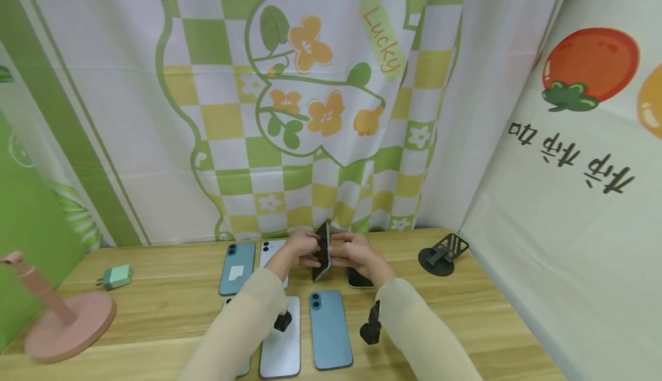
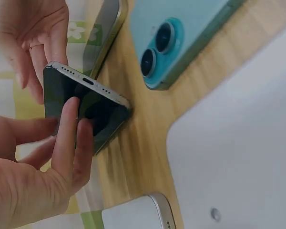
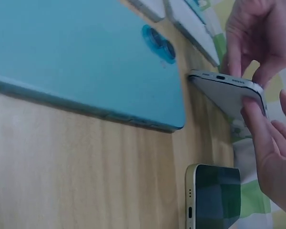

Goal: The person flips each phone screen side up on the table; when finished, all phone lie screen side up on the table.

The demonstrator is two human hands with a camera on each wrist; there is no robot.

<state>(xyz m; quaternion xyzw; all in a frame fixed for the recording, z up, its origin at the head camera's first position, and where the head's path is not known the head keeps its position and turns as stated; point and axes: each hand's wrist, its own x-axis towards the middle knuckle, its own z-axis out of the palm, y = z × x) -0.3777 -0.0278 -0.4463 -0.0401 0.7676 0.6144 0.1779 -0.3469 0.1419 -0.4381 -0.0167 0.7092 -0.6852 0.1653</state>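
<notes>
A smartphone [image 1: 323,251] stands tilted up on its edge between my two hands, near the back of the table. My left hand [image 1: 302,249] holds it on the dark screen side; two fingers [image 2: 66,136] lie against the glass in the left wrist view. On the pale back [image 3: 221,93], my right hand [image 1: 357,251] grips from the other side, a digit pressed to that surface near the corner. The charging port edge faces the wrist cameras. Just right of it a phone lies with its dark screen [image 1: 359,278] up, partly covered by my right hand.
Nearer me lie a blue phone [image 1: 331,329] and a pale lilac phone [image 1: 281,349]. Behind on the left are a blue phone [image 1: 238,266] with a white label and a white phone [image 1: 269,249]. A black folding stand [image 1: 442,259], a charger plug [image 1: 118,276] and a pink stand [image 1: 72,326] flank them.
</notes>
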